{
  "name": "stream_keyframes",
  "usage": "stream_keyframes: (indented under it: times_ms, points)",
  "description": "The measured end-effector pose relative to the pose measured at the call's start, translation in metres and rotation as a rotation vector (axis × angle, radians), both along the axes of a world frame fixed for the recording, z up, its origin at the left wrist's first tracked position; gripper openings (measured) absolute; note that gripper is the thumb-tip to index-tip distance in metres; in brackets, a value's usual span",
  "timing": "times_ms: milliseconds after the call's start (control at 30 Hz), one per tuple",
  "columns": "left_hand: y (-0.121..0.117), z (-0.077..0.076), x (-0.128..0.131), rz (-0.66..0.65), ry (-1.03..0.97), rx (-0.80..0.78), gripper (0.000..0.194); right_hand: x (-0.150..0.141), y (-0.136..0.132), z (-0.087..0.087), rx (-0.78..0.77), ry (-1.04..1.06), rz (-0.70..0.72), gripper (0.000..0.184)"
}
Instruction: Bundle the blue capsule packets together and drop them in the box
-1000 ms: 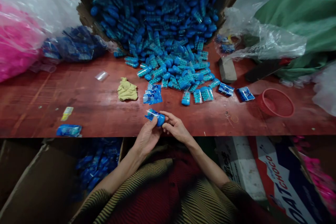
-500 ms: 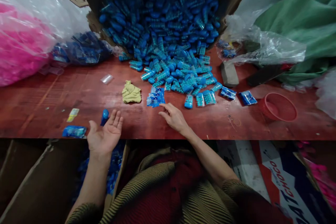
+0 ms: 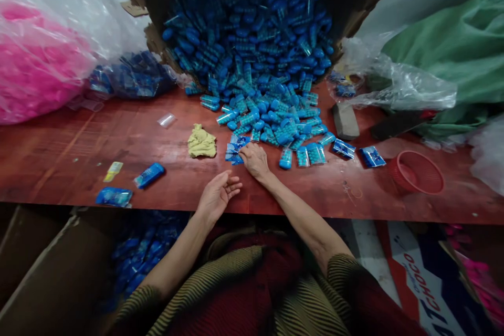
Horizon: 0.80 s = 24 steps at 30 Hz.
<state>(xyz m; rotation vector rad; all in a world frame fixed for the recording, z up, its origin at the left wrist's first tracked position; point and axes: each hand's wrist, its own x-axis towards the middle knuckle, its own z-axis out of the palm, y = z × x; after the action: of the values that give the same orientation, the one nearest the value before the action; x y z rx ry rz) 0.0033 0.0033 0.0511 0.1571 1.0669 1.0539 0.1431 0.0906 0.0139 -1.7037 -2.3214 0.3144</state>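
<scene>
Lying at the near left of the counter (image 3: 181, 181) are two wrapped blue packs, one right by the edge (image 3: 114, 197) and one just past it (image 3: 149, 175). Next along is a crumpled yellow cloth (image 3: 202, 142), then the left hand (image 3: 216, 194), palm up, fingers loosely curled, nothing in it. The right hand (image 3: 255, 160) is down on the flat blue wrappers (image 3: 233, 151), fingers bunched; can't tell if it's got one pinched. Looks like the wrapper-picking step to me, so the next move probably calls for a light pinch that separates just one. Farther right and back, there's a big heap of blue-capped containers (image 3: 285, 128), then a red basket (image 3: 417, 173).
</scene>
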Motion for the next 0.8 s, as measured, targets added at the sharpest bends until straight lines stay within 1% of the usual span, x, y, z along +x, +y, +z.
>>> stream_keyframes:
  times_ms: [100,167,267,333,400,433,500,567,633,733,800]
  points:
    - [0.010,-0.002,0.006,0.021,0.052,0.046,0.022,0.002,-0.005,0.009,0.036,0.010,-0.007,0.027]
    - [0.014,-0.002,0.012,0.036,0.070,0.095,0.026,0.003,-0.016,0.018,0.077,0.052,0.001,0.029]
    - [0.019,-0.002,0.019,0.070,0.087,0.120,0.029,0.004,-0.038,0.029,0.119,0.171,0.048,0.031]
    - [0.021,-0.002,0.022,0.106,0.096,0.119,0.028,0.005,-0.049,0.033,0.103,0.307,0.058,0.028]
    - [0.021,-0.001,0.022,0.121,0.096,0.126,0.028,0.005,-0.054,0.031,0.043,0.518,0.000,0.022]
    - [0.020,-0.001,0.022,0.115,0.092,0.133,0.028,0.006,-0.054,0.029,-0.011,0.644,-0.054,0.024]
    - [0.019,-0.001,0.022,0.094,0.095,0.147,0.029,0.006,-0.052,0.024,-0.184,0.894,-0.149,0.032]
    - [0.017,-0.002,0.022,0.089,0.130,0.170,0.030,0.005,-0.049,0.019,-0.375,1.073,-0.187,0.025]
    - [0.016,-0.005,0.024,0.124,0.197,0.197,0.029,0.002,-0.048,0.015,-0.475,1.162,-0.199,0.018]
    - [0.017,-0.010,0.030,0.211,0.271,0.237,0.027,-0.004,-0.051,0.013,-0.462,1.195,-0.230,0.019]
    - [0.019,-0.013,0.034,0.258,0.254,0.240,0.026,-0.007,-0.053,0.013,-0.441,1.164,-0.238,0.021]
